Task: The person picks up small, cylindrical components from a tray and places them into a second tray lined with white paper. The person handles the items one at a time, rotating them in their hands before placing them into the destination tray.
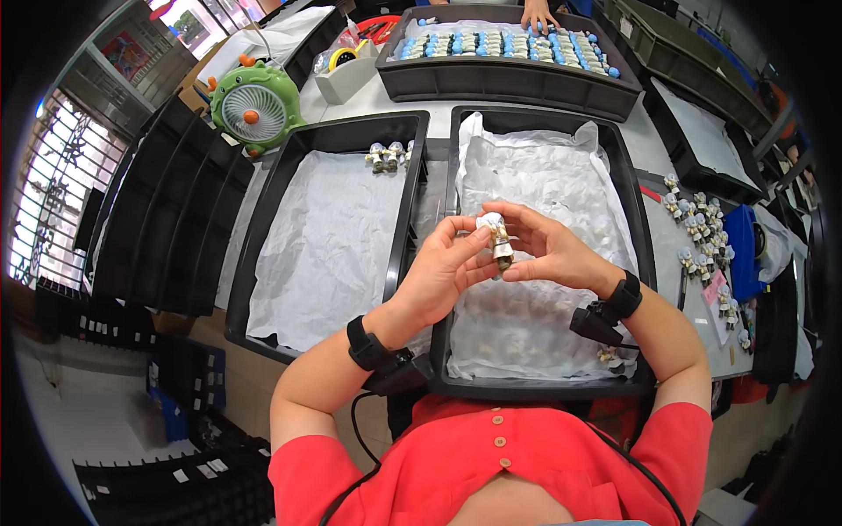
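Observation:
Between my two hands, over the right-hand paper-lined tray (645, 254), a small white figurine (498, 237) with a brownish base stands upright. My left hand (445, 267) pinches it from the left with thumb and fingers. Curled around its right side is my right hand (553, 250), its fingertips at the figurine's head and its thumb near the base. To the left, another black tray (412, 188) lined with white paper has a few similar figurines (386, 156) at its far right corner. More figurines show dimly under the paper near the right tray's front corner.
A large dark tray (509, 83) of blue-and-white figurines stands at the back, with another person's hand (537, 16) over it. Loose figurines (697, 223) cluster on the right beside a blue bin (744, 254). A green fan (254, 105) and stacked black trays (158, 202) are at left.

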### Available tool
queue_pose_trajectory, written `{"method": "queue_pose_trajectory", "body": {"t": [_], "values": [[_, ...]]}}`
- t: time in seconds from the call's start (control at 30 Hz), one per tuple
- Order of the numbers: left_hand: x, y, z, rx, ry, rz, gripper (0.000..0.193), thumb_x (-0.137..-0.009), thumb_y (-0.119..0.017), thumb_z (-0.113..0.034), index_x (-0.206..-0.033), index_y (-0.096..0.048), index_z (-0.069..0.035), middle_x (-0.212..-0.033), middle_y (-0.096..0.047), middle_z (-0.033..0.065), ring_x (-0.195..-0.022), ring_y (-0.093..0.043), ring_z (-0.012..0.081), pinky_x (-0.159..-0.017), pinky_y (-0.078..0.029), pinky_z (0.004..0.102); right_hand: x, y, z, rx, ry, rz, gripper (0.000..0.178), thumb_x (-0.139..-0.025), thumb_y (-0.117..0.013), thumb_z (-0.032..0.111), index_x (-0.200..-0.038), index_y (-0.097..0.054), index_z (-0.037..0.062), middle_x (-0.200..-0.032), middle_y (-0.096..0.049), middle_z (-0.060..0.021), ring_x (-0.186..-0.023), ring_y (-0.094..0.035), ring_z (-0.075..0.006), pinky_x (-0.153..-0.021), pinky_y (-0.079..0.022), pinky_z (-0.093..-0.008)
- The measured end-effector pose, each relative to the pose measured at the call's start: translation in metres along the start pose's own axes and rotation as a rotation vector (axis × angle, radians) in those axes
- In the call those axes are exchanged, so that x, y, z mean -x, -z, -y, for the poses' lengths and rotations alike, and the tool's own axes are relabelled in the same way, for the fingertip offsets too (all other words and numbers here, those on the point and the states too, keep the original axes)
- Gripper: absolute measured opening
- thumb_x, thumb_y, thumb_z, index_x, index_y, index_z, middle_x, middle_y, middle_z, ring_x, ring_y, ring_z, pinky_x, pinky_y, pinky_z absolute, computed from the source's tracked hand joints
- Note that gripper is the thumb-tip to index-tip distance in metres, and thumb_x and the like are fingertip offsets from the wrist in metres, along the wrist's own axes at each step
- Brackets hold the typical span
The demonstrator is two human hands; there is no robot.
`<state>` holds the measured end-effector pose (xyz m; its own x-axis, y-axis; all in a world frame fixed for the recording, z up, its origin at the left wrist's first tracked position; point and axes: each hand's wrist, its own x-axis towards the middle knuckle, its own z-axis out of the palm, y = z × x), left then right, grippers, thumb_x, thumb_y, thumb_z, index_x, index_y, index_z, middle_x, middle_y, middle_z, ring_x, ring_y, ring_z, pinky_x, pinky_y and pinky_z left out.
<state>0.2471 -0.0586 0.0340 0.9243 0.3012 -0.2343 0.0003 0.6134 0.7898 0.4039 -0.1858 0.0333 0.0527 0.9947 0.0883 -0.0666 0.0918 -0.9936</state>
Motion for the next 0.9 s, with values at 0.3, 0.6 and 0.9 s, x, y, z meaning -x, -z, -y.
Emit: {"method": "queue_pose_trajectory", "body": {"t": [0.3,0.6,0.9], "values": [[0.001,-0.003,-0.002,0.003,-0.031,-0.02,0.029,-0.092,-0.057,-0.023,-0.11,-0.042,-0.006,-0.107,-0.056,0.0088,-0.092,-0.062,0.0187,-0.08,-0.051,0.0319,0.0,0.0,-0.004,-0.016,-0.04,-0.02,0.081,-0.071,-0.078,0.011,-0.139,-0.033,0.0092,-0.134,-0.042,-0.0058,-0.123,-0.041,-0.0186,-0.101,-0.035,-0.0349],[0.002,-0.008,0.0,-0.198,-0.115,-0.026,0.039,-0.09,-0.061,-0.02,-0.116,-0.038,-0.003,-0.11,-0.054,0.0107,-0.095,-0.063,0.0226,-0.079,-0.052,0.0344,0.005,-0.012,0.003,0.604,0.186,-0.204,0.078,-0.067,-0.079,0.018,-0.134,-0.041,0.0084,-0.121,-0.054,-0.0086,-0.111,-0.053,-0.0197,-0.09,-0.043,-0.0343],[0.005,-0.009,-0.004,-0.068,-0.156,0.081,0.045,-0.092,-0.057,-0.019,-0.126,-0.035,-0.003,-0.115,-0.054,0.0147,-0.102,-0.061,0.0278,-0.084,-0.052,0.0366,0.006,-0.011,0.006,0.617,0.331,-0.293,0.078,-0.066,-0.08,0.019,-0.133,-0.041,0.0092,-0.117,-0.056,-0.0076,-0.109,-0.054,-0.0186,-0.088,-0.043,-0.0341]]}}
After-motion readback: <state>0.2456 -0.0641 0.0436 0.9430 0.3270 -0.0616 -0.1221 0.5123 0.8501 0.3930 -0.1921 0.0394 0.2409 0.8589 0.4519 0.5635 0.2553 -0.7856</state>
